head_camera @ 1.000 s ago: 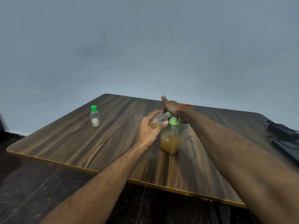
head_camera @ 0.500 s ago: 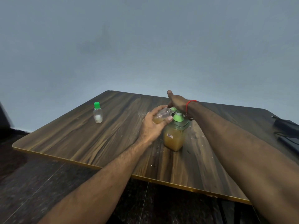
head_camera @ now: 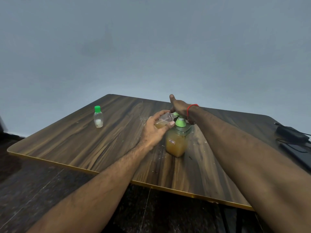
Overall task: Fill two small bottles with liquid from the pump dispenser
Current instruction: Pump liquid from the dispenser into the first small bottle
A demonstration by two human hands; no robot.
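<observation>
A square clear pump dispenser point(head_camera: 176, 143) with amber liquid and a green pump top stands near the middle of the wooden table point(head_camera: 84, 145). My left hand point(head_camera: 154, 132) grips a small clear bottle point(head_camera: 164, 121), tilted with its mouth against the green nozzle; amber liquid lies in its lower part. My right hand point(head_camera: 179, 105) rests palm-down on the pump head, thumb stretched out, a red thread on the wrist. A second small bottle point(head_camera: 98, 117) with a green cap stands upright at the far left of the table, apart from both hands.
A black power adapter point(head_camera: 291, 134) with cables lies at the table's right edge, beside a dark flat device. Small droplets or specks are scattered around the dispenser. Dark tiled floor lies below the near edge; a plain grey wall stands behind.
The hands, held bottle and dispenser keep the same pose. The view has shifted a little, so the table sits slightly differently in frame.
</observation>
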